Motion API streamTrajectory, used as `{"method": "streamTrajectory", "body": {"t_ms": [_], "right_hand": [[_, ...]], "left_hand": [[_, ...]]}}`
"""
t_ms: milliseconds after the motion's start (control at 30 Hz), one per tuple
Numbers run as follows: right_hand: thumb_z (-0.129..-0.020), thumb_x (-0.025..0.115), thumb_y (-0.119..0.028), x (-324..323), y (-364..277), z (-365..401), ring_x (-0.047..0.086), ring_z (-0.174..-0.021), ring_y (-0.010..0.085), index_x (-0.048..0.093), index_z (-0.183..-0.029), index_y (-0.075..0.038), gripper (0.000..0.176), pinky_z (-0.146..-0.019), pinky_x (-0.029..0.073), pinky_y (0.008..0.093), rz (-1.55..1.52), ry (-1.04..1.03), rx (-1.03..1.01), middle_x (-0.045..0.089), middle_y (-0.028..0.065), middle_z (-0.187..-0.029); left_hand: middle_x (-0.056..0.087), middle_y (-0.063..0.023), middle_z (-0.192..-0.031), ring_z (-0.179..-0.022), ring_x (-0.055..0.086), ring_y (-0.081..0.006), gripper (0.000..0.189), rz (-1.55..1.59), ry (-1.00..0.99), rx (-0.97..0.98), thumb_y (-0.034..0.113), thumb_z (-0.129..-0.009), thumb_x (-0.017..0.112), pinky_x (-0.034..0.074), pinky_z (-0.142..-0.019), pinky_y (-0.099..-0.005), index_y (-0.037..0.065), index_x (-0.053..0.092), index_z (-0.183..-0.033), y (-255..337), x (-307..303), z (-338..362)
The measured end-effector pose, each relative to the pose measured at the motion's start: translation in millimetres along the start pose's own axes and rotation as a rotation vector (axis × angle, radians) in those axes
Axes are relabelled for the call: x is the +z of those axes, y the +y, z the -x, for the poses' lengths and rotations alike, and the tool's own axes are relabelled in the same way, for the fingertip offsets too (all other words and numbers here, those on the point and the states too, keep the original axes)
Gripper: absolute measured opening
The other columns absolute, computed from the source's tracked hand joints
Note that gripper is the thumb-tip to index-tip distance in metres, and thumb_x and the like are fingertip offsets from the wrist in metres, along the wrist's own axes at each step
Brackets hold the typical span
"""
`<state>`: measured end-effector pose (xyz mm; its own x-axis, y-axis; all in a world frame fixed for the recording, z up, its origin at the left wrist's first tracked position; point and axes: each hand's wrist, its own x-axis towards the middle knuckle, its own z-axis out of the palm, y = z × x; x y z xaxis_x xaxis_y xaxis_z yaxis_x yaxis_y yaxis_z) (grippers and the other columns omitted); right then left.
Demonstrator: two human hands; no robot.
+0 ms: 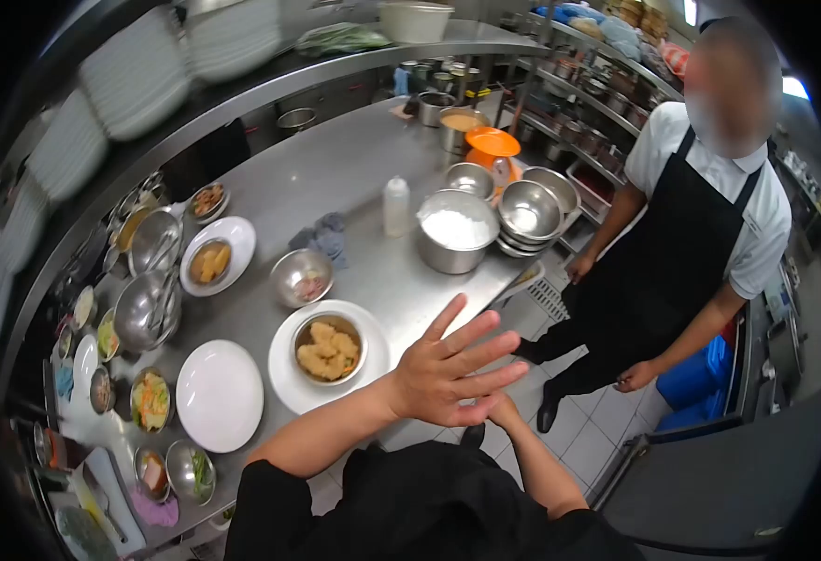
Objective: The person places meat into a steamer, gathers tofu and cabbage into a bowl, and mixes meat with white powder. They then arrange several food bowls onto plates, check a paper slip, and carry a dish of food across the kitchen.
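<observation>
The left hand (440, 372) is spread wide near the counter (364, 168). The right hand (504, 411) is partly hidden behind it, so I cannot tell its state. To their left, fried food (324, 352) sits in a bowl (363, 352) on a plate (378, 342).

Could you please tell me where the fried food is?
In the head view, the fried food is in a metal bowl on a white plate, left of centre, near the left hand.

Four Hands (457, 365), Four Plates (221, 397)!

Two people (410, 505) in view, two hands apiece! On the counter (345, 164), four white plates, yes, three large, one smaller! One squeeze bottle (396, 208), one grey cloth (326, 238), one purple cloth (155, 510)!
</observation>
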<state>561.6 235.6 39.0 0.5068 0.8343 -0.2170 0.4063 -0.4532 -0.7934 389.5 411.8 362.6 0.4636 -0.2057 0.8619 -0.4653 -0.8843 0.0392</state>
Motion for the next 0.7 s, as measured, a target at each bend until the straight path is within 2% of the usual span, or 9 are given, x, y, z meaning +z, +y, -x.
{"method": "streamTrajectory", "body": {"t_ms": [67, 167, 200, 233, 333, 433, 567, 633, 700], "right_hand": [[-0.086, 0.055, -0.017, -47.0, -50.1, 13.3, 0.062, -0.062, 0.0133, 0.060, -0.100, -0.004, 0.020, -0.057, 0.048, 0.0276, -0.082, 0.022, 0.159, 0.064, 0.0051, -0.079], [-0.087, 0.054, -0.015, -97.1, -17.6, -28.6, 0.062, -0.063, 0.0130, 0.059, -0.100, -0.004, 0.018, -0.054, 0.047, 0.0271, -0.277, 0.086, 0.123, 0.064, 0.0046, -0.078], [-0.088, 0.053, -0.016, -120.9, -12.9, -43.8, 0.062, -0.063, 0.0124, 0.059, -0.100, -0.004, 0.017, -0.053, 0.047, 0.0261, -0.331, 0.130, 0.094, 0.063, 0.0040, -0.078], [-0.089, 0.052, -0.016, -144.5, -4.6, -62.3, 0.061, -0.063, 0.0114, 0.059, -0.100, -0.005, 0.016, -0.051, 0.046, 0.0248, -0.412, 0.161, 0.086, 0.063, 0.0038, -0.079], [-0.092, 0.053, -0.025, -226.1, -32.3, -94.6, 0.058, -0.061, 0.0104, 0.059, -0.096, -0.005, 0.021, -0.052, 0.045, 0.0229, -0.552, 0.278, -0.005, 0.062, 0.0041, -0.078], [-0.093, 0.051, -0.026, -282.2, -34.7, -139.7, 0.056, -0.057, 0.0087, 0.060, -0.091, -0.003, 0.025, -0.049, 0.044, 0.0221, -0.577, 0.331, -0.094, 0.062, 0.0029, -0.076], [-0.093, 0.052, -0.025, -335.5, -73.3, -163.4, 0.056, -0.060, 0.0080, 0.060, -0.090, -0.003, 0.024, -0.052, 0.044, 0.0217, -0.606, 0.369, -0.256, 0.063, 0.0033, -0.077], [-0.093, 0.052, -0.024, -350.2, -93.9, -171.1, 0.056, -0.061, 0.0076, 0.061, -0.090, -0.002, 0.024, -0.053, 0.045, 0.0213, -0.598, 0.368, -0.316, 0.063, 0.0033, -0.078], [-0.093, 0.053, -0.022, -361.0, -112.5, -178.9, 0.056, -0.064, 0.0071, 0.060, -0.092, -0.002, 0.021, -0.056, 0.045, 0.0209, -0.585, 0.364, -0.410, 0.063, 0.0026, -0.080]], "left_hand": [[0.041, -0.0080, -0.140, -0.132, 0.034, -0.0325, 0.052, -0.014, -0.004, -0.062, 0.029, -0.068, 0.065, 0.025, -0.106, -0.0588, 0.020, 0.060, -0.118, -2.8, 20.0, -4.1], [0.039, -0.0101, -0.141, -0.133, 0.031, -0.0336, 0.053, -0.027, -0.080, -0.108, 0.028, -0.067, 0.066, 0.024, -0.106, -0.0593, 0.019, 0.059, -0.119, -11.4, 53.8, -12.1], [0.047, -0.0126, -0.134, -0.123, 0.046, -0.0331, 0.050, -0.062, -0.091, -0.177, 0.024, -0.072, 0.065, 0.036, -0.101, -0.0509, 0.016, 0.058, -0.120, -11.5, 62.1, -21.5], [0.047, -0.0126, -0.134, -0.123, 0.046, -0.0331, 0.050, -0.073, -0.092, -0.169, 0.024, -0.072, 0.065, 0.036, -0.101, -0.0509, 0.016, 0.058, -0.120, -13.0, 75.7, -28.5], [0.066, -0.0128, -0.101, -0.082, 0.067, -0.0226, 0.039, 0.366, -0.304, -1.067, 0.021, -0.085, 0.060, 0.051, -0.076, -0.0303, 0.007, 0.056, -0.120, -13.9, 106.8, -49.0], [0.066, -0.0124, -0.095, -0.078, 0.065, -0.0180, 0.038, 0.374, -0.489, -1.190, 0.025, -0.087, 0.059, 0.050, -0.074, -0.0294, 0.006, 0.056, -0.119, -25.5, 143.3, -27.6], [0.066, -0.0109, -0.091, -0.075, 0.063, -0.0154, 0.038, 0.409, -0.503, -1.319, 0.028, -0.089, 0.058, 0.049, -0.071, -0.0279, 0.006, 0.056, -0.119, -15.2, 170.5, 21.9], [0.065, -0.0136, -0.104, -0.088, 0.064, -0.0265, 0.044, 0.426, -0.546, -1.539, 0.039, -0.087, 0.056, 0.050, -0.077, -0.0362, 0.009, 0.057, -0.118, -5.1, 181.8, 66.8], [0.065, -0.0150, -0.105, -0.094, 0.063, -0.0293, 0.045, 0.310, -0.564, -1.628, 0.041, -0.086, 0.056, 0.049, -0.079, -0.0372, 0.009, 0.058, -0.117, 5.0, 199.2, 133.9]]}}
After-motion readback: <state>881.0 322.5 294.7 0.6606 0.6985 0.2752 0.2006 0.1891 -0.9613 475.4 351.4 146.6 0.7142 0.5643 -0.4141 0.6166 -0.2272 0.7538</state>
